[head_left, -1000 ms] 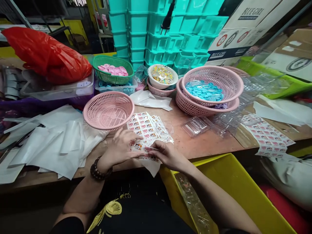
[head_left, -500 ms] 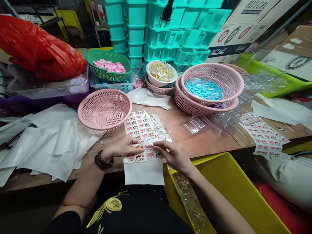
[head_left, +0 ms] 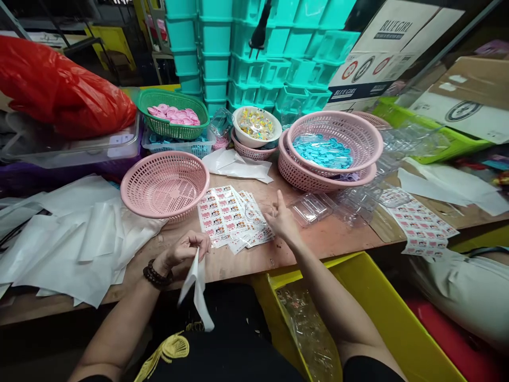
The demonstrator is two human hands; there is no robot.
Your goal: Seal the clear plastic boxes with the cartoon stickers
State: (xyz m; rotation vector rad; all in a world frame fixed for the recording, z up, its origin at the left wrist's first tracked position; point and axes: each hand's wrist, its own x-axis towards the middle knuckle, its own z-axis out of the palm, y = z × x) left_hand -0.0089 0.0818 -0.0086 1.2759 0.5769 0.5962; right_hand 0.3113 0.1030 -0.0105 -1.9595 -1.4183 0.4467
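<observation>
My left hand (head_left: 190, 248) is closed in a pinch on a white paper sheet (head_left: 198, 289), which hangs down folded in front of the table edge. No print shows on its visible side. My right hand (head_left: 283, 218) is over the table with one finger stretched out and the others partly bent, beside a thin clear plastic piece (head_left: 254, 213); whether it touches that piece is hard to tell. Between the hands, printed sticker sheets (head_left: 220, 215) with cartoon animals and pink lettering lie in an overlapping pile.
A pink basket (head_left: 129, 183) stands left of the stickers. Stacked pink baskets (head_left: 368, 151) hold blue pieces at right, near clear plastic cases (head_left: 312, 208). White papers (head_left: 55, 249) heap at left; turquoise bins (head_left: 217, 66) rise behind. A yellow box (head_left: 382, 297) sits below the table edge.
The printed sheet that both hands held at the pile is gone from there. My left hand has drawn back leftward with hanging white paper; my right hand has moved up to the clear plastic.
</observation>
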